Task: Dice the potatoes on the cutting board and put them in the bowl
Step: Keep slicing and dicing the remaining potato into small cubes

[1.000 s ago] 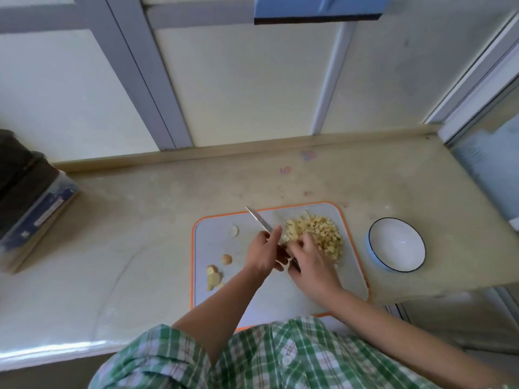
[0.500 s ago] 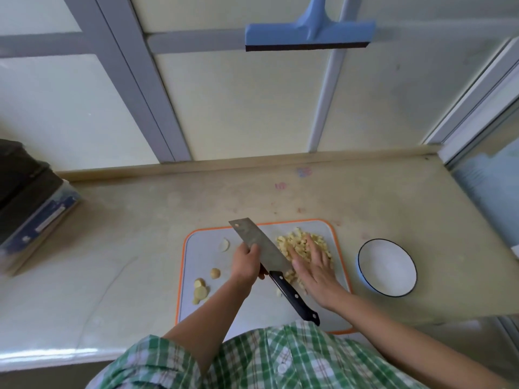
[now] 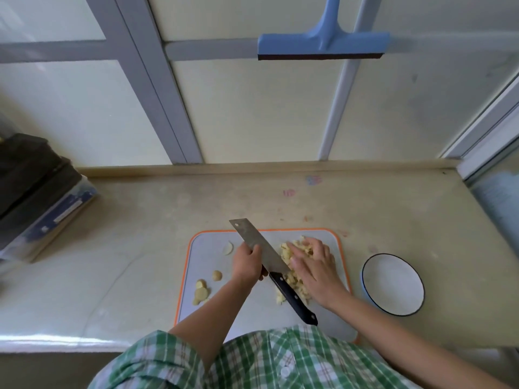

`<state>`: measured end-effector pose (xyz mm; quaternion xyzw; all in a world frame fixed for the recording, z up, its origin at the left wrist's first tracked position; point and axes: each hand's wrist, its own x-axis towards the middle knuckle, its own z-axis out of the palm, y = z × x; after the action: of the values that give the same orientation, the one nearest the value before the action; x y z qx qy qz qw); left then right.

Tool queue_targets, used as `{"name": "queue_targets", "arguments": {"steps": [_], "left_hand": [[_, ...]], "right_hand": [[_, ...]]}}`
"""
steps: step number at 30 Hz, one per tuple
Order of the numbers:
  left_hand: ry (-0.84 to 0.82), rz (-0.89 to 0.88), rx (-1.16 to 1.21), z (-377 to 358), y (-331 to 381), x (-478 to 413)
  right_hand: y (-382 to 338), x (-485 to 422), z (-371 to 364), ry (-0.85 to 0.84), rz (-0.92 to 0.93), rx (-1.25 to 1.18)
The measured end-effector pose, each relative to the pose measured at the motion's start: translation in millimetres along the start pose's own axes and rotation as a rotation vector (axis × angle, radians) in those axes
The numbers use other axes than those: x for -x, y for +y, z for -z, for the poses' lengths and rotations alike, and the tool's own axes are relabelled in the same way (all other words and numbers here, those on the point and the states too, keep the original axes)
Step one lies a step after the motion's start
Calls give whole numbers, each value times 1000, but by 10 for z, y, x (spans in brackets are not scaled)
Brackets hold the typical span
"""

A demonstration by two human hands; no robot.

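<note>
Boxes, dark and stacked [image 3: 36, 197], sit at 9 o'clock on the beige desk [image 3: 140, 248]. Grey rectangular cutting board w/ orange rim [image 3: 207, 256] lies at desk's 6 o'clock, near the front edge. At board's 8 o'clock lie a few round yellowish potato slices [image 3: 201, 292]; one pale half-moon slice [image 3: 228, 247] is at its 10 o'clock. Left hand [image 3: 247, 262] is approx. at board centre, fingers curled over the spine of the steel cleaver w/ black handle [image 3: 273, 263], gripping it by the blade. Blade tip points to 11 o'clock, handle to 5 o'clock. Right hand [image 3: 314, 265] is just beside, at blade's 3 o'clock, fingers spread and lying on the heap of small yellow potato dice [image 3: 288, 252], gripping nothing. Dice are all on board's right half, heaped against the blade. White round bowl w/ dark blue rim [image 3: 393, 284] stands on desk at board's 3 o'clock, near it but apart. Blue squeegee [image 3: 323, 43] hangs at 12 o'clock on the panelled wall.
</note>
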<state>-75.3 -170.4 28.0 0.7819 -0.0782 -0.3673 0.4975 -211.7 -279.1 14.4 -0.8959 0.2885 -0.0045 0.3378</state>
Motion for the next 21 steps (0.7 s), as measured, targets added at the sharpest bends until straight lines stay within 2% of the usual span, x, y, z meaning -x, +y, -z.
{"name": "queue_targets", "arguments": {"steps": [2, 4, 6, 9, 11, 12, 15, 18, 21], "left_hand": [[40, -1, -48, 8, -7, -31], [90, 2, -100, 17, -10, -58], [116, 10, -84, 37, -3, -79], [64, 17, 9, 129, 23, -58], [70, 5, -23, 279, -26, -40], [118, -21, -127, 392, -92, -40], [272, -84, -637, 813, -415, -47], [137, -52, -913, 1173, -711, -32], [16, -63, -1061, 1322, -880, -14]], "right_hand": [[-188, 8, 36, -92, 67, 42], [-362, 20, -20, -234, 101, 206], [-430, -3, -151, -249, 90, 237], [-496, -91, -242, -172, -14, -41], [-522, -140, -262, -144, -46, -198], [-534, -158, -278, -144, -60, -242], [-506, -188, -373, -125, -93, -278], [-416, -206, -485, -95, -134, -266], [-363, -192, -579, -108, -161, -229]]}}
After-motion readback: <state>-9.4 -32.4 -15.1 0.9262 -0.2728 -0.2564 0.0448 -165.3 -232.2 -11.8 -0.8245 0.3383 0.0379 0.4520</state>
